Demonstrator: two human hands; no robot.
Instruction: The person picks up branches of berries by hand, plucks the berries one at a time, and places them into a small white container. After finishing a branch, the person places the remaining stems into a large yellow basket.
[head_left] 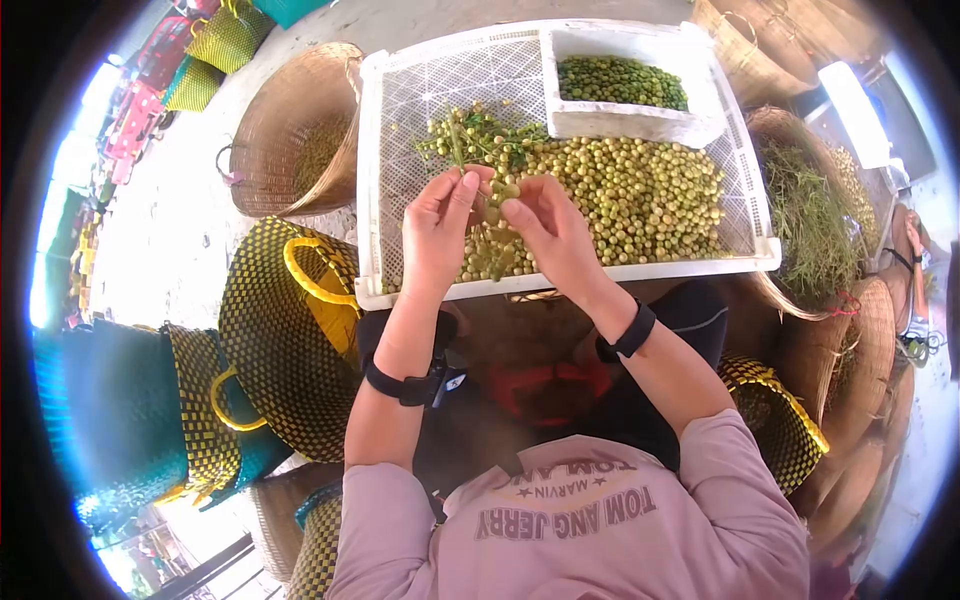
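Note:
Both of my hands are over the front left part of a white mesh tray [374, 180]. My left hand [442, 215] pinches a green stem [458, 148]. Close beside it, my right hand [552, 225] has its thumb and fingers closed around small green fruits [503, 192] of a sprig. Loose round yellow-green fruits [640, 195] cover the middle and right of the tray. Behind my hands lies a pile of leafy sprigs with fruits [490, 135]. A white box [635, 124] in the tray's back right corner holds smaller green fruits [620, 84].
A wicker basket [290, 130] stands left of the tray, with a black-and-yellow woven basket [275, 340] nearer. On the right, a basket holds green stems [815, 220]. Another person's arm [915, 240] shows at the far right. More wicker baskets [750, 50] stand behind.

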